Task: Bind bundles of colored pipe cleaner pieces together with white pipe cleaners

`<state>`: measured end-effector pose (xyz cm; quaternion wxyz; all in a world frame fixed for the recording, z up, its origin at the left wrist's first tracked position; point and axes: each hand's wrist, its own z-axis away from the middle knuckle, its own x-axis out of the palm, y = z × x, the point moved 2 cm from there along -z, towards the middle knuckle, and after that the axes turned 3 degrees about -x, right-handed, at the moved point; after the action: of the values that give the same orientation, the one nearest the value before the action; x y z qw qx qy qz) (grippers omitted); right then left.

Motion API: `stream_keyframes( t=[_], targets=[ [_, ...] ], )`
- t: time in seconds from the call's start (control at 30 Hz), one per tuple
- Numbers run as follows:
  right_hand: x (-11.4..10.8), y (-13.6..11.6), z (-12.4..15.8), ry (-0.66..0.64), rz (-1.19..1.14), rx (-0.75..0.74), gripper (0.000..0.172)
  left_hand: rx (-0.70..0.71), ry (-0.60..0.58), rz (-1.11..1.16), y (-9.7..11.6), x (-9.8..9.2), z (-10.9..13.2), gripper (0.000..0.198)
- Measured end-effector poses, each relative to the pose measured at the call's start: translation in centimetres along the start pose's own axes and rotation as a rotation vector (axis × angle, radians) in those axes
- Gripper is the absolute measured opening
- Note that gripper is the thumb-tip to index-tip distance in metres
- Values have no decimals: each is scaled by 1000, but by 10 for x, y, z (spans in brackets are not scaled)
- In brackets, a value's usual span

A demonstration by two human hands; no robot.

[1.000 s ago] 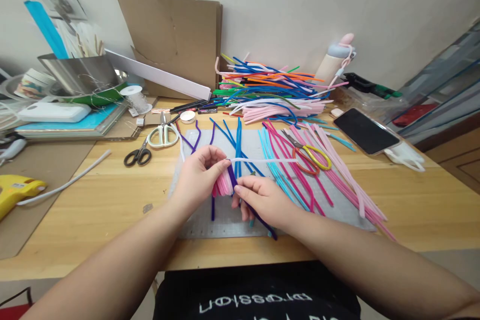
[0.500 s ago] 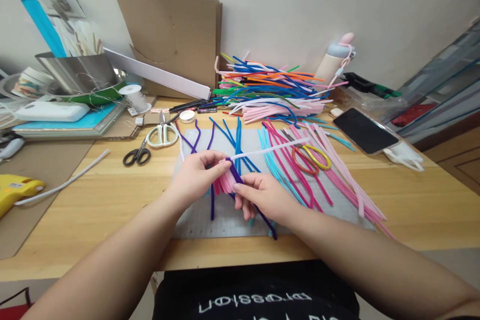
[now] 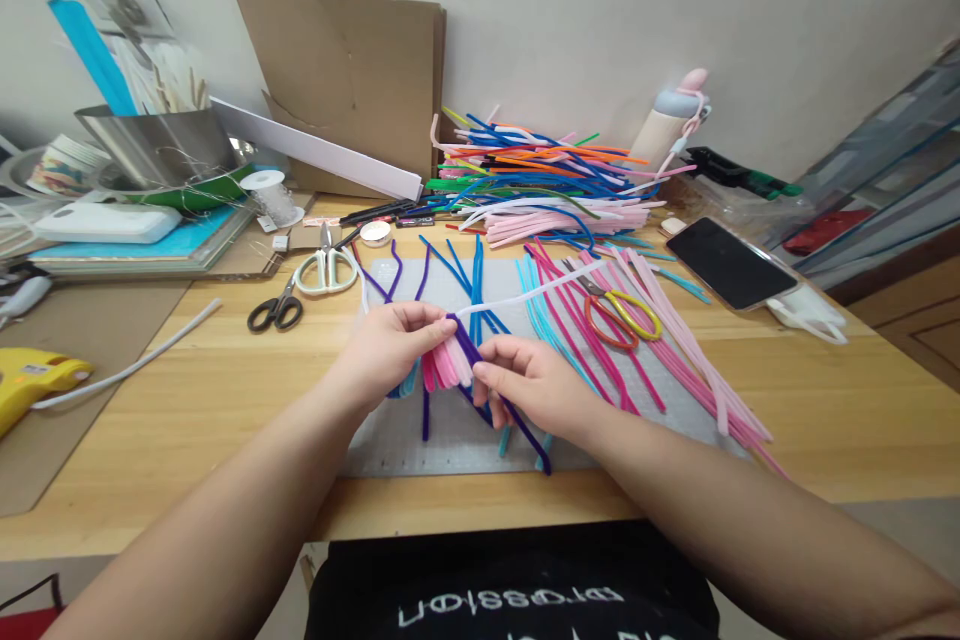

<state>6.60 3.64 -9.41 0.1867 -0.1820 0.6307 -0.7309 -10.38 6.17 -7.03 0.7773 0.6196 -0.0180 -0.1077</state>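
Wooden table, grey mat, scissors

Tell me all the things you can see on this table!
Pink bundle: one, pink, gripped by the left hand.
Purple pipe cleaner: one, purple, across the bundle, pinched by the right hand.
White pipe cleaner: one, white, running from the bundle up to the right.
Loose pipe cleaners: many, pink, turquoise and blue, on the mat.
Pile of pipe cleaners: one, many colours, by the wall.
Mat: one, grey, under the hands.
Black scissors: one, left of the mat.
White scissors: one, left of the mat.
Yellow scissors: one, on the mat.
Phone: one, black, right.
Cardboard: brown, against the wall.
Glue gun: one, yellow, far left.
Table: one, wooden.
Left hand: one.
Right hand: one.
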Motion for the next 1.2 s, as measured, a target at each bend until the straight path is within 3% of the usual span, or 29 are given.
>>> stream_keyframes(
  t=[0.13,0.27,0.97,1.2],
  targets=[
    [5,4,1,-35,94,3,22,92,41,-73,-4,2,-2,25],
    [5,6,1,-68,31,29,24,138,70,-160,-7,1,-3,25],
    [3,6,-2,-141,-129,99,32,163,98,-236,-6,2,-3,28],
    [6,8,-2,-142,-180,153,30,239,44,-364,-6,8,1,23]
  ],
)
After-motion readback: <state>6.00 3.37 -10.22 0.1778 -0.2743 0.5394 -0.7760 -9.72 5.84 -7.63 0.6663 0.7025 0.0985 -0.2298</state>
